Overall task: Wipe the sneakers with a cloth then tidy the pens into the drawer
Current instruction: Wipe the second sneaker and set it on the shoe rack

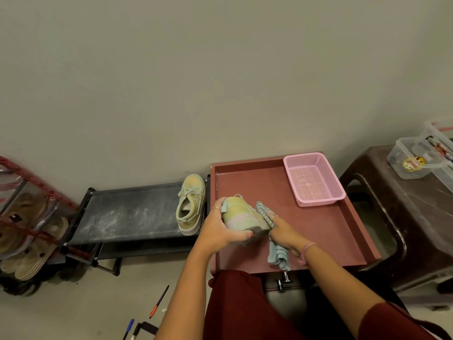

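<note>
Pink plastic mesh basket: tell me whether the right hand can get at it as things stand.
Probably yes, once freed. The right hand presses a light blue cloth on the held yellow-green sneaker; only bare red tray lies between it and the pink plastic mesh basket.

One pale green sneaker [241, 213] lies tilted on the red tray, a light blue cloth [274, 244] pressed against its sole end. Its mate [191, 204] sits upright on the black rack (laces tied). Three pens [159, 301] lie on the floor.
</note>
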